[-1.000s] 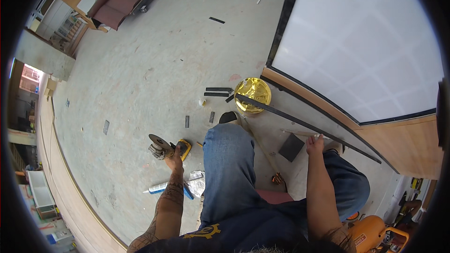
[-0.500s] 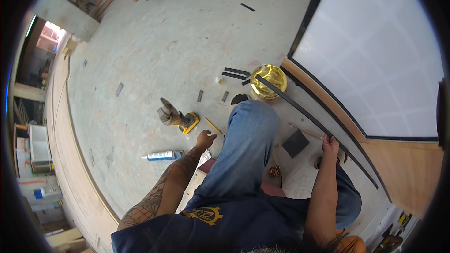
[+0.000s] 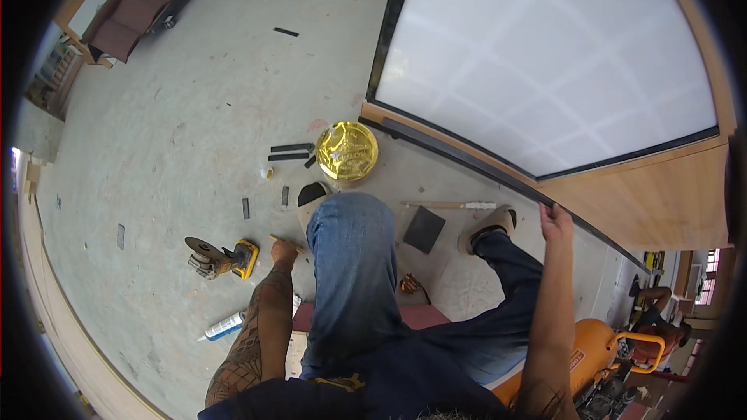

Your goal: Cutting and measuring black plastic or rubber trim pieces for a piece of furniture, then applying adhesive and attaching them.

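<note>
Yellow pencil (image 3: 276, 238) in left hand (image 3: 285, 253), labelled tube (image 3: 225, 326)

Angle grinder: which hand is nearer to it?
Left. The left hand is just right of the angle grinder; the right hand is far away, at the black strip.

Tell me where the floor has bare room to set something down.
Mostly bare: the wide stretch between the lone black strip and the paired black strips beside the gold-topped bucket; also between the grey scrap and angle grinder. Crowded: around the left hand, with pencil, grinder and sealant tube nearby.
</note>
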Demonstrator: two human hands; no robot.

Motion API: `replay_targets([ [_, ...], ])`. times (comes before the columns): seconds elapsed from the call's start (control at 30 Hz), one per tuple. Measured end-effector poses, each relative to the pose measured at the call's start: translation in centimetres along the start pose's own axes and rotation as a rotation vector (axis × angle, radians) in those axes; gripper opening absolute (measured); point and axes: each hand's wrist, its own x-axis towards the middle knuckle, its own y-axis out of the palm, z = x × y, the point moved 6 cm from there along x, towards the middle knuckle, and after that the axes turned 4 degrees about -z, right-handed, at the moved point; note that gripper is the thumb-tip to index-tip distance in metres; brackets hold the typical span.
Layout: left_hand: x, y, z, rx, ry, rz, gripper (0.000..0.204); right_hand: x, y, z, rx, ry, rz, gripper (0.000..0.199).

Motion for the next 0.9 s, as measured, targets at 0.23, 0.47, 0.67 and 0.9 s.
replay_targets([
  [0.23, -6.8, -10.2, -10.8, -0.99, 0.146, -0.262, 0.025, -0.9, 2.0, 8.8, 0.056, -0.038, -0.037, 0.021],
  [0.47, -15.1, -27.6, -38.3, -0.816, 0.891, 0.131, 0.025, 2.1, 5.2, 5.0, 0.048, -0.029, 0.07, 0.021],
  [0.67, -21.2, -27.4, -54.0, 0.018, 0.883, 0.401, 0.059, 0.8, 8.8, 1.6, -1.342, -0.773, 0.174, 0.03],
  [0.9, -17.8, -19.3, -56.6, -0.539, 0.442, 0.527, 0.048, -1.4, 12.1, -2.8, 0.205, 0.096, 0.053, 0.033],
])
